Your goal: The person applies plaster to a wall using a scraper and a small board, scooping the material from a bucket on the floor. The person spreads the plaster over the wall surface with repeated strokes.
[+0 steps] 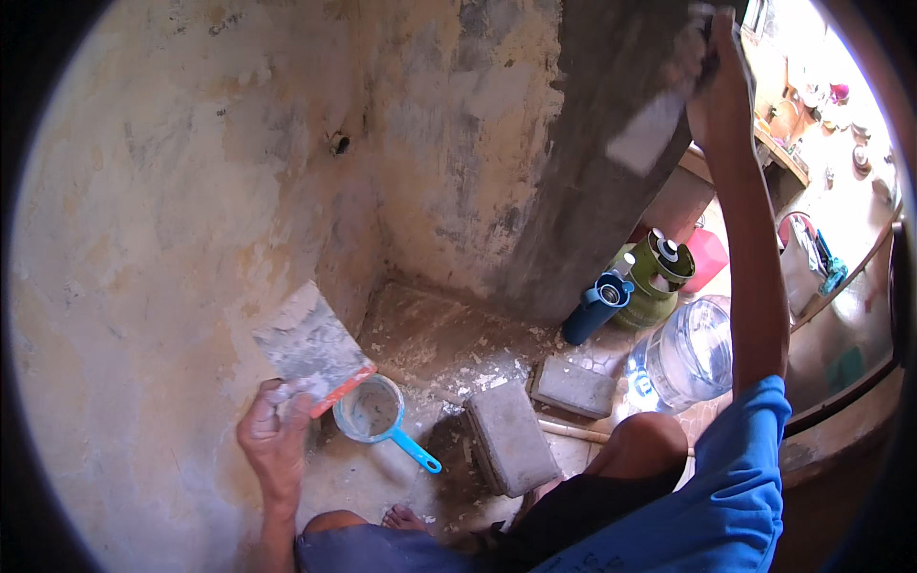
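My left hand (pixel 271 432) grips a wide putty knife (pixel 315 336) by its red edge, its flat blade smeared with grey-white putty and tilted upward. Just beside it on the floor stands a blue-handled dipper (pixel 371 409) with pale paste inside. Up at the far right, my right hand (pixel 709 81) is raised to the dark grey wall strip (pixel 597 124). Its fingers are closed around a second putty knife, whose pale blade (pixel 645 134) lies against or close to that wall. Motion blurs the blade, and the handle is mostly hidden.
Two concrete blocks (pixel 514 437) (pixel 573 387) lie on the floor before my knees. Further right are a large clear water bottle (pixel 690 351), a blue flask (pixel 594 310) and a green gas cylinder (pixel 651 286). The patchy wall (pixel 172 239) has a small hole (pixel 338 143).
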`<state>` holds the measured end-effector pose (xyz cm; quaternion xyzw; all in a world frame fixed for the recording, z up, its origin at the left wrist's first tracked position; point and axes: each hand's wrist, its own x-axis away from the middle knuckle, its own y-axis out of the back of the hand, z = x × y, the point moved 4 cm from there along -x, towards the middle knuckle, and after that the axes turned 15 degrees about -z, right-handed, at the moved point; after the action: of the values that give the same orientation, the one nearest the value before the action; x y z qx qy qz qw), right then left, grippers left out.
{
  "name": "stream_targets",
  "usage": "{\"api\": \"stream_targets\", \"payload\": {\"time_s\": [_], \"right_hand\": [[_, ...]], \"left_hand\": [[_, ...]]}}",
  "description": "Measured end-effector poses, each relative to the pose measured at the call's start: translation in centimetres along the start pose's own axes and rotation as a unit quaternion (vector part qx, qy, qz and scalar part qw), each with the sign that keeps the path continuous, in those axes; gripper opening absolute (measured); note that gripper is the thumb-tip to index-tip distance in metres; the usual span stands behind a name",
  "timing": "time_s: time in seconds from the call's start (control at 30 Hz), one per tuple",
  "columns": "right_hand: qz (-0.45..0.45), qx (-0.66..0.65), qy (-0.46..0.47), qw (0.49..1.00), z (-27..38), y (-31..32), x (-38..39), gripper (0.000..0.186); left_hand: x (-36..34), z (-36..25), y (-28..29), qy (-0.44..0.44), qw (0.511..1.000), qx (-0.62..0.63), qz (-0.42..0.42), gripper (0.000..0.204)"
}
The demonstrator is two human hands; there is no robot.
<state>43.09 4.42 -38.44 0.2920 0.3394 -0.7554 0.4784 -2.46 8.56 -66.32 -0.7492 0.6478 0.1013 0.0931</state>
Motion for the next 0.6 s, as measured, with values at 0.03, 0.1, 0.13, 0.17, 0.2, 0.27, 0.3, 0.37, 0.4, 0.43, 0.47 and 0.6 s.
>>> {"api": "stream_targets", "payload": {"time_s": [0.03,0.1,0.13,0.17,0.2,0.27,0.3,0.37,0.4,0.43,0.47,0.6], "right_hand": [[-0.051,0.001,0.038,0.998,0.5,-0.3,-1.8,0.023],[-0.179,0.036,0.154,0.971,0.2,-2.2,-6.5,0.026],[-0.194,0.073,0.185,0.961,0.0,-3.0,-7.6,0.026],[-0.211,0.11,0.216,0.947,-0.3,-3.9,-8.7,0.026],[-0.226,0.147,0.246,0.931,-0.6,-4.4,-9.5,0.027],[-0.212,0.159,0.236,0.935,-1.6,-5.0,-11.0,0.028],[-0.202,0.164,0.232,0.937,-2.1,-5.0,-11.8,0.028],[-0.198,0.137,0.228,0.943,-2.7,-4.5,-13.4,0.029],[-0.195,0.124,0.226,0.946,-3.1,-4.1,-14.2,0.029],[-0.189,0.121,0.225,0.948,-3.6,-3.9,-15.0,0.029],[-0.186,0.119,0.228,0.948,-4.2,-3.7,-15.5,0.028],[-0.176,0.184,0.289,0.923,-8.3,-4.0,-13.6,0.028]], "left_hand": [[-0.1,-1.7,0.5,-0.021,1.0,-0.01,-0.009,0.014],[0.4,-4.5,1.6,-0.028,0.999,-0.016,-0.022,0.013],[1.3,-5.6,2.2,-0.013,0.999,-0.012,-0.026,0.012],[2.0,-6.2,2.4,0.002,1.0,-0.002,-0.029,0.012],[2.7,-6.7,2.3,-0.019,0.999,0.014,-0.033,0.012],[4.1,-7.1,2.3,-0.059,0.996,0.06,-0.042,0.012],[4.9,-6.6,2.2,-0.05,0.993,0.091,-0.054,0.014],[5.1,-5.2,2.2,-0.019,0.992,0.086,-0.091,0.015],[5.1,-4.5,2.2,-0.003,0.99,0.083,-0.11,0.015],[5.0,-3.9,2.3,0.007,0.991,0.072,-0.113,0.015],[4.9,-3.3,2.4,0.017,0.991,0.061,-0.118,0.016],[4.8,-1.9,2.2,0.037,0.988,0.052,-0.138,0.016]]}}
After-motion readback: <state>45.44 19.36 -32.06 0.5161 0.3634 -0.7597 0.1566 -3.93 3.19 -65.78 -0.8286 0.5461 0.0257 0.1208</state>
